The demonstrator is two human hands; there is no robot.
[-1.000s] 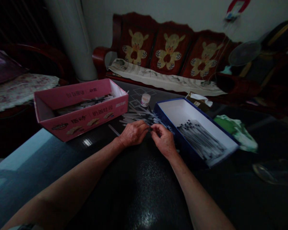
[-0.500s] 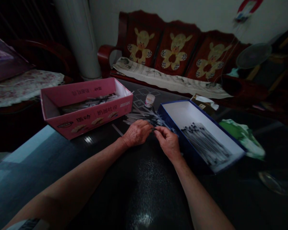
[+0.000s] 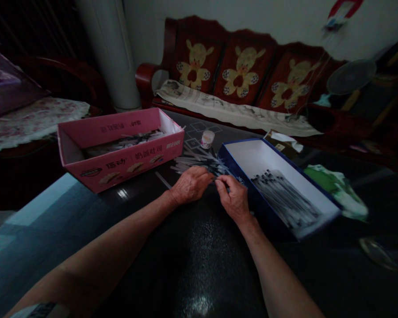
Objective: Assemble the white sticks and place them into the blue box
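Observation:
My left hand (image 3: 189, 185) and my right hand (image 3: 234, 197) meet on the dark table, fingertips pinched together on a thin stick-like piece at the edge of a loose pile of pale sticks (image 3: 195, 161). What exactly the fingers hold is too small and dim to name. Right of my right hand stands a blue box with a white inside (image 3: 252, 154) that holds a row of dark-tipped sticks (image 3: 285, 198). Left of my hands stands a pink carton (image 3: 119, 161) with more sticks inside.
A small white jar (image 3: 207, 139) stands behind the pile. A green and white cloth (image 3: 338, 187) lies right of the blue box, a glass dish (image 3: 384, 251) at the right edge. A red wooden sofa (image 3: 239, 70) and a fan (image 3: 351, 77) stand behind the table (image 3: 199, 265).
The camera has shifted slightly, so the scene sits further right. Both hands stay together at the pile, with only small finger movement on the thin piece.

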